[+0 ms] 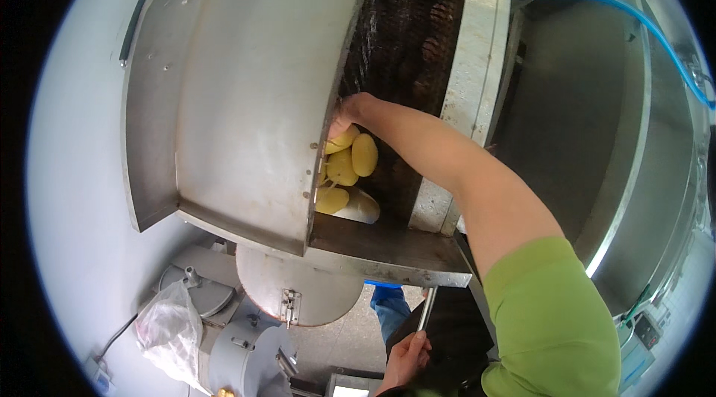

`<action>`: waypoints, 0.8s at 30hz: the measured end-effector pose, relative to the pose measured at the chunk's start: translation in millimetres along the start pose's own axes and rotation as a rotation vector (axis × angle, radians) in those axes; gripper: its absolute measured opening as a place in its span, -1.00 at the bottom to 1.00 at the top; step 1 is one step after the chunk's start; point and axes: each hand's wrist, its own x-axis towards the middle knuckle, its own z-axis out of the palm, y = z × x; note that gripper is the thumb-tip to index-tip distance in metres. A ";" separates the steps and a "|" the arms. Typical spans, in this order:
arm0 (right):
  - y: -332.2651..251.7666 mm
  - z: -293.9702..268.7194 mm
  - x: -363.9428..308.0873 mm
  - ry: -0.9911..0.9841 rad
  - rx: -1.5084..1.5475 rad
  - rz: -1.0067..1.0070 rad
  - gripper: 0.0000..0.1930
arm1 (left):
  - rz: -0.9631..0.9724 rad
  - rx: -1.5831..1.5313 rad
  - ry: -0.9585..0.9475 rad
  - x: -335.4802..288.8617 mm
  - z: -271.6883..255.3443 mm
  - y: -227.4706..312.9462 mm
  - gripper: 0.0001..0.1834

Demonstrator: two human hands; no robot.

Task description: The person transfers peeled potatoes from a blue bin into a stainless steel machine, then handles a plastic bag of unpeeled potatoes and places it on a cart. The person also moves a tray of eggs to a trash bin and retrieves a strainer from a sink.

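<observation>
My right arm, in a green sleeve, reaches from the lower right into the dark opening of a stainless steel machine. At its end my right hand [343, 117] goes under the edge of the steel cover [261, 98], touching or just above several yellow peeled potatoes [342, 168]. Its fingers are mostly hidden there. Beside the potatoes lies a pale, shiny rounded thing [361, 207] that I cannot name. Low in the view, my left hand [407, 358] is closed around a thin metal rod [427, 309] below the machine's front edge.
Dark, wet, rough-looking rollers [403, 39] line the opening. A steel trough [567, 98] stands on the right, with a blue hose [634, 13] over it. At lower left are a round metal lid [298, 285], a metal drum [250, 360] and a clear plastic bag [171, 333].
</observation>
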 end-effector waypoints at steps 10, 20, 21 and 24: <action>-51.6 -27.5 -17.1 -0.183 0.564 0.167 -0.29 | 0.086 0.042 0.022 7.1 -4.2 -7.2 -0.58; -70.5 -6.7 -28.3 -0.152 0.399 0.166 -0.39 | 0.166 0.045 -0.014 9.0 -4.8 -13.7 -0.58; -74.9 -8.1 -31.5 -0.179 0.391 0.159 -0.40 | 0.164 0.037 -0.006 9.1 -6.3 -16.5 -0.58; -90.7 -2.1 -37.7 -0.325 0.614 0.216 -0.42 | 0.176 0.040 0.010 10.9 -5.4 -14.3 -0.59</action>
